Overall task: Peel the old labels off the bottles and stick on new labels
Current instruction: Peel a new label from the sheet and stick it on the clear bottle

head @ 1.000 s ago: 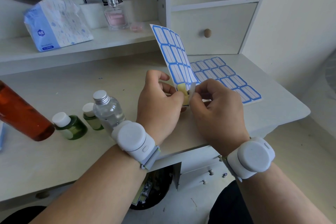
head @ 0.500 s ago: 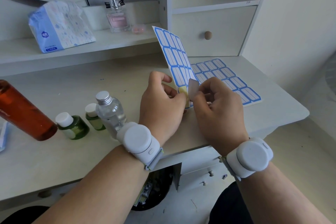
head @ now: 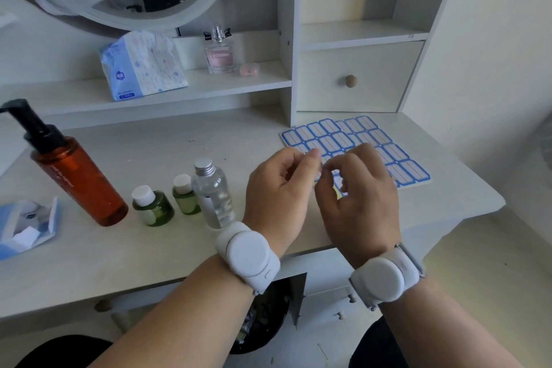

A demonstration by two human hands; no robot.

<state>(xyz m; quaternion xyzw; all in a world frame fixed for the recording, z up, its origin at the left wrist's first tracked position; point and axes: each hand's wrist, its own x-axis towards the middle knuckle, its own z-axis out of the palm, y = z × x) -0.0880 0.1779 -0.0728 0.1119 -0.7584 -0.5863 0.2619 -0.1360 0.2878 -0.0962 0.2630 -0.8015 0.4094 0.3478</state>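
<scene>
The label sheets (head: pixel 397 158) now lie flat on the white desk (head: pixel 149 155); the sheet the left hand (head: pixel 276 197) held upright half a second ago is down among them. Both hands hover above their near edge, the left with fingers curled, and the right hand (head: pixel 360 200) pinching what seems a small peeled label (head: pixel 319 173), blurred between the fingertips. The clear bottle (head: pixel 212 193) stands just beside the left wrist.

We saw four bottles upright in a row: a tall amber pump bottle (head: pixel 80 176), two small green bottles (head: pixel 153 207) (head: pixel 185 197), and a clear bottle (head: pixel 213 194) with a silver cap. At three o'clock from them, two blue-bordered label sheets (head: pixel 397 158) lay flat, overlapping.
</scene>
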